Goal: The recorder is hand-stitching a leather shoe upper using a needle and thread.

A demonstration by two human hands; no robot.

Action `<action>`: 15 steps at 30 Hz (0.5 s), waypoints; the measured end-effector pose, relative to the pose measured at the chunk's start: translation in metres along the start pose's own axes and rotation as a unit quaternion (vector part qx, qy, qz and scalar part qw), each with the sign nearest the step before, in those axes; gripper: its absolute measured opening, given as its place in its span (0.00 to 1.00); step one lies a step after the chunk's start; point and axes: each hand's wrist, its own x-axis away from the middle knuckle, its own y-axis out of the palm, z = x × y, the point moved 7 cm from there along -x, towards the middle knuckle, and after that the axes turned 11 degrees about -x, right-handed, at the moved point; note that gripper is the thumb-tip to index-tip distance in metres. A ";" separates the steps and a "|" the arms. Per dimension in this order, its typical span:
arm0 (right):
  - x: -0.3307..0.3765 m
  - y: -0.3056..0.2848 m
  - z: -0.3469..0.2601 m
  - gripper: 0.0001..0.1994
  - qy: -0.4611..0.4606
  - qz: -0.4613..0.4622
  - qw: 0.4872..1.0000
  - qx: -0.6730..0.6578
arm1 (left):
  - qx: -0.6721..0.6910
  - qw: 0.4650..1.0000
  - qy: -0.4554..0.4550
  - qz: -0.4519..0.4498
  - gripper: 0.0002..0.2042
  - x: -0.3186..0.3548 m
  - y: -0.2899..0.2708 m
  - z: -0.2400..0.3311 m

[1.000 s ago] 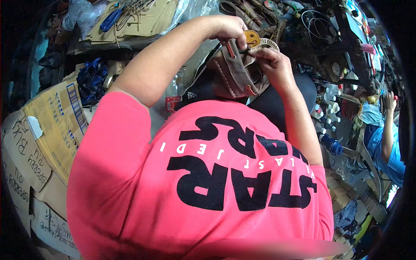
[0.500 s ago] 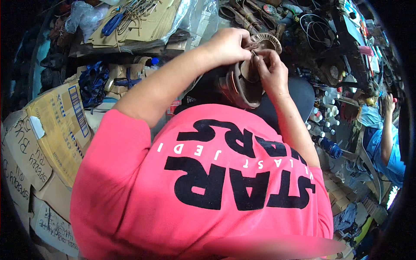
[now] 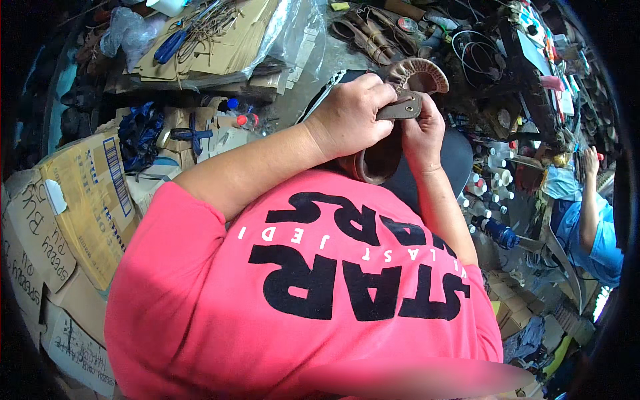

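Note:
A brown leather moccasin-style shoe is held in front of my torso, its gathered, pleated toe pointing away from me. My left hand is closed on a dark leather flap of the shoe, with small metal eyelets showing near the flap's end. Wrapped against the shoe's right side, my right hand has its fingers bent beneath the flap. My fingers hide much of the shoe's middle. Whether either hand also holds a small tool or lace, I cannot make out.
Cardboard sheets with a blue-handled tool lie far left. Cardboard boxes stand at my left. Several bottles and a dark round seat are to the right. Another person's arm shows at the far right.
My left hand has come nearer to me and now grips the flap, which is raised with its eyelets showing. My right hand has also shifted nearer, and the shoe has tilted.

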 end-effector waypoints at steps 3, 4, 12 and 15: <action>-0.001 -0.006 -0.025 0.07 -0.049 -0.005 0.990 0.132 | 0.010 1.000 -0.010 -0.005 0.12 -0.004 0.002 -0.007; -0.001 -0.007 -0.030 0.07 -0.050 -0.003 0.990 0.131 | 0.014 1.000 -0.026 0.003 0.11 -0.005 0.001 -0.010; -0.001 -0.013 -0.040 0.04 -0.058 0.010 0.983 0.174 | 0.017 0.999 -0.041 0.015 0.11 -0.011 -0.002 -0.012; -0.007 -0.009 -0.041 0.03 -0.090 0.030 0.980 0.176 | 0.023 0.999 -0.031 -0.022 0.11 -0.007 0.007 0.001</action>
